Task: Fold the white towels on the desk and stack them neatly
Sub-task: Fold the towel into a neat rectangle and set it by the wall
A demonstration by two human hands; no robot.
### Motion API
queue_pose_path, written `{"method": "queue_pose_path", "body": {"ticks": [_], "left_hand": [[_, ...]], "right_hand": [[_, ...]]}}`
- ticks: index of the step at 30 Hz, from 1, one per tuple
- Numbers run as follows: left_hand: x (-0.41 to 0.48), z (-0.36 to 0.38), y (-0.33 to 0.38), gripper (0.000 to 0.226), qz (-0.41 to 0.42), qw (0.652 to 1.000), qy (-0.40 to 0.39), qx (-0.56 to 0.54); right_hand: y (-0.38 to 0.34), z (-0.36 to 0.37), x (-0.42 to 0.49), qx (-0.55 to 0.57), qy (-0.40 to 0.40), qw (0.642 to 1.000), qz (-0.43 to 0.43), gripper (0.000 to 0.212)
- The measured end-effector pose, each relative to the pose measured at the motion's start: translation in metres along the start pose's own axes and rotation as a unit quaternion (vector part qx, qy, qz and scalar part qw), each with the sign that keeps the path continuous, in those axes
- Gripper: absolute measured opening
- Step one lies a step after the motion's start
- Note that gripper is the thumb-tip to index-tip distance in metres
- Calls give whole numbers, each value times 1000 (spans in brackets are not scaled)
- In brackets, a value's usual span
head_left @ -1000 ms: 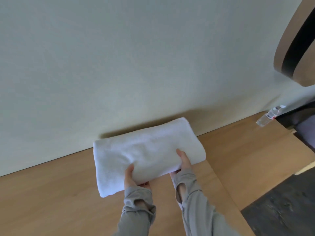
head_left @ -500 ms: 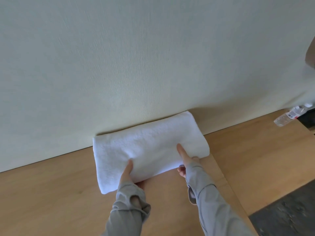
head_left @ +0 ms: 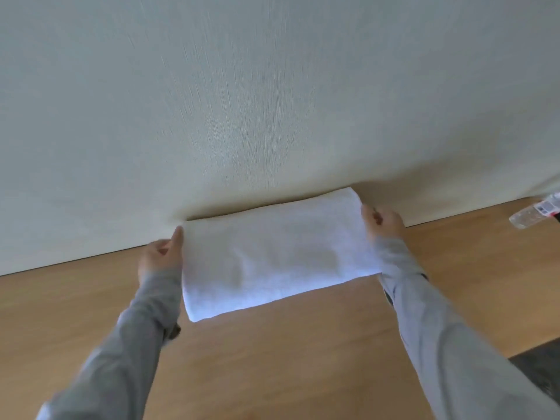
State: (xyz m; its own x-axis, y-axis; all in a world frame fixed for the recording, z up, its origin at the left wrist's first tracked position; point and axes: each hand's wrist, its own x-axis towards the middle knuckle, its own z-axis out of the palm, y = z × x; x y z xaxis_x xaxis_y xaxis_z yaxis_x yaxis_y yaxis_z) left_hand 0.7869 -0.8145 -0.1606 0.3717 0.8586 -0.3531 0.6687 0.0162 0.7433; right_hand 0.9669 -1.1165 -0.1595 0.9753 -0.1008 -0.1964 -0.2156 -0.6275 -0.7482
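A folded white towel point(head_left: 277, 253) lies on the wooden desk point(head_left: 272, 359), its far edge against the pale wall. My left hand point(head_left: 160, 257) presses against the towel's left short end, fingers curled along its side. My right hand point(head_left: 383, 221) rests at the right short end, fingers bent against the edge. Both arms wear grey sleeves. Whether the fingers reach under the towel is hidden.
A clear plastic bottle point(head_left: 536, 212) lies on its side at the desk's far right, by the wall. The pale wall point(head_left: 272, 101) runs along the back of the desk. A dark floor point(head_left: 542, 371) shows past the desk's right front edge.
The towel has gone back against the wall. Both hands left its near edge and moved apart to its two short ends. The view shifted left.
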Motion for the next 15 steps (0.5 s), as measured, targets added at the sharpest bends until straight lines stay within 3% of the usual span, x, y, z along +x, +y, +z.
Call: {"method": "queue_pose_path", "body": {"ticks": [4,9,12,15], "left_hand": [[22,21,16,42,-9,999,-29,43],[31,28,1,43,-19,1000,-21,-2],[35,30,-3,34,7,1000,7,-2],[36,33,-7,29,9,1000,16,-3]], "right_hand": [[-21,20,23,-45,-81,996,19,34],[-23,32,27,25,-11,1000,-8,33],[-26,37,38,28,2,999,21,18],[-22,43,46,58,38,996,53,29]]}}
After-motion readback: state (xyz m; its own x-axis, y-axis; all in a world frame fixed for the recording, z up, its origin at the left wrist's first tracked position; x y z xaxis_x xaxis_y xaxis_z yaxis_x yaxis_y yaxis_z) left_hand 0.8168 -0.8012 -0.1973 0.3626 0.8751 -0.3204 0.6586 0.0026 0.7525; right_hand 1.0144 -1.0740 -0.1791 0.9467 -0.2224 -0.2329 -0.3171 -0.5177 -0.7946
